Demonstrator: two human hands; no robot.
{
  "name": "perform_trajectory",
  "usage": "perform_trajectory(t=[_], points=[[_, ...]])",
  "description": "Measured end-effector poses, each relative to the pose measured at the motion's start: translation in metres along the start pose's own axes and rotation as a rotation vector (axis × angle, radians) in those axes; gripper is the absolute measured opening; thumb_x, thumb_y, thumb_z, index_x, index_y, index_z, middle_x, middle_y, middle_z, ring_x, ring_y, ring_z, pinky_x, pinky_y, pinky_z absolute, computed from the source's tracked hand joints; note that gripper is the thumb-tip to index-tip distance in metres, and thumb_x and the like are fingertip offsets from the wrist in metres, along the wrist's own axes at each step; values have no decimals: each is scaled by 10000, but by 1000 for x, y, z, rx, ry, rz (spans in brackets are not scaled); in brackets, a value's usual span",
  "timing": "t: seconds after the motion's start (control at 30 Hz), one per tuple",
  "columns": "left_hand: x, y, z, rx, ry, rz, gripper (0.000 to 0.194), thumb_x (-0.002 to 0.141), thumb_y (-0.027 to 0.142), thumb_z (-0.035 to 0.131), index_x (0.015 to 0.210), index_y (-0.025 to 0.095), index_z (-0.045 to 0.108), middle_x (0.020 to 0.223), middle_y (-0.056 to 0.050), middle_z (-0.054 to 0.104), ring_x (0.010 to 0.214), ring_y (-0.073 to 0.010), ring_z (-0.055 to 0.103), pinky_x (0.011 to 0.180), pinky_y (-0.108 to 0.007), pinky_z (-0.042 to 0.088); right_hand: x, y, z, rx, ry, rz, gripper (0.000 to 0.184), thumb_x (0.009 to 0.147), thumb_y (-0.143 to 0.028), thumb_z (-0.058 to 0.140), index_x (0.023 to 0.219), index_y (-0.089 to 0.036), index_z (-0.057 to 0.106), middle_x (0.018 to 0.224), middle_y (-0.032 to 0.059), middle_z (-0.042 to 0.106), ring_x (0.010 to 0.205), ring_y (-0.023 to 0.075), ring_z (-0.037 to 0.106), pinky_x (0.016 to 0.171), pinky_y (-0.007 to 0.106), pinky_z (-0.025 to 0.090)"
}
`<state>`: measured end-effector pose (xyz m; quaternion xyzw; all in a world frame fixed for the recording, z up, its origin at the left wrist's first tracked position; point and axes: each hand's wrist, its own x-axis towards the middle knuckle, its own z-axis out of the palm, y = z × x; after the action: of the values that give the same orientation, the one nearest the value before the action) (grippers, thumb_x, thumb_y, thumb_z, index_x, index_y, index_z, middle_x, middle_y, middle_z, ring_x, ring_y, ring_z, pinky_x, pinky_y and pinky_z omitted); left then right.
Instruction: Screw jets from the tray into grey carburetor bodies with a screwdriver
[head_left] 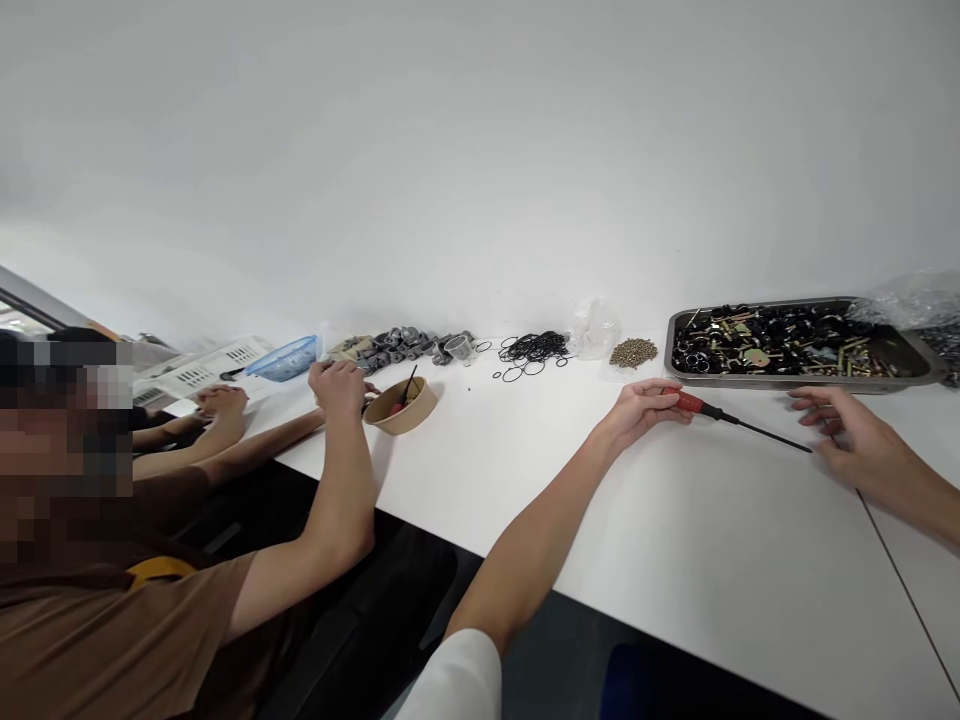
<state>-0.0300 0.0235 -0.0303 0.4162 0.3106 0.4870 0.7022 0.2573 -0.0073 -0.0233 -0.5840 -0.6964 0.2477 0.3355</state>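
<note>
Red and black, a screwdriver (721, 414) rests in the grip of our left hand (637, 412) just on the near side of a metal tray (780, 381), its handle held between thumb and fingers and its dark shaft reaching toward our right hand (851, 432). That right hand holds a loose curl, fingers parted, near the tray's front edge and right by the screwdriver's tip; we cannot tell whether the two touch. Black and brass-coloured parts (757, 340) fill much of the tray, and crinkled clear plastic (904, 298) overlaps its far right corner. Just left of the tray we see a heap of small brass-coloured pieces (634, 353) on the white table (517, 480), then a clear bag (596, 332), and farther left a tangle of black rings (535, 346). Well to the tray's left are a clear cup (457, 347), grey parts (405, 342) and a brown bowl (418, 412) with another red-handled tool (399, 406) leaning inside. Beside us, beyond that bowl from the tray, a co-worker in a brown sleeve (157, 630) lifts one hand (339, 386) over the table; a blue basket (289, 360) lies farther off.
</note>
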Motion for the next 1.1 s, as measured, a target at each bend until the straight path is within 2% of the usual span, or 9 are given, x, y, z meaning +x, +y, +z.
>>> perform_trajectory(t=[0.17,0.3,0.43,0.63,0.9,1.1], points=[[1,0,0,43,0,-11,348,646,145,857,931,72,671,799,-127,745,674,-245,728,798,-438,547,1,5,-1,-18,2,-44,519,628,-274,445,1114,-267,628,1119,59,676,985,262,650,817,387,553],[2,0,-3,50,-25,-54,386,618,174,881,928,69,677,803,-134,747,685,-248,728,794,-429,547,2,4,0,-56,-35,-42,456,657,-300,460,1069,-261,651,1109,72,684,1017,286,659,831,416,565],[2,2,-3,70,-37,-74,368,649,186,876,934,78,670,812,-127,747,692,-233,726,816,-432,538,2,10,2,-45,-46,-105,399,717,-296,472,1074,-263,648,1097,87,689,1031,279,666,852,410,569],[-1,6,0,80,-39,-89,390,633,205,894,922,79,664,806,-122,746,690,-231,721,812,-420,528,3,14,2,-62,-80,-142,386,707,-311,481,1059,-252,628,1058,102,688,1001,292,675,801,435,586],[-3,8,2,95,-29,-99,307,700,152,837,933,75,654,821,-131,745,694,-219,718,815,-410,526,2,11,0,-77,-125,-148,386,737,-347,479,1076,-251,635,1051,115,687,990,300,663,797,438,568],[-2,9,2,85,-29,-91,334,678,172,853,933,75,660,829,-135,748,714,-234,726,818,-410,527,3,16,3,-92,-121,-176,388,764,-311,460,1104,-237,631,1077,111,674,1029,290,648,885,452,547]])
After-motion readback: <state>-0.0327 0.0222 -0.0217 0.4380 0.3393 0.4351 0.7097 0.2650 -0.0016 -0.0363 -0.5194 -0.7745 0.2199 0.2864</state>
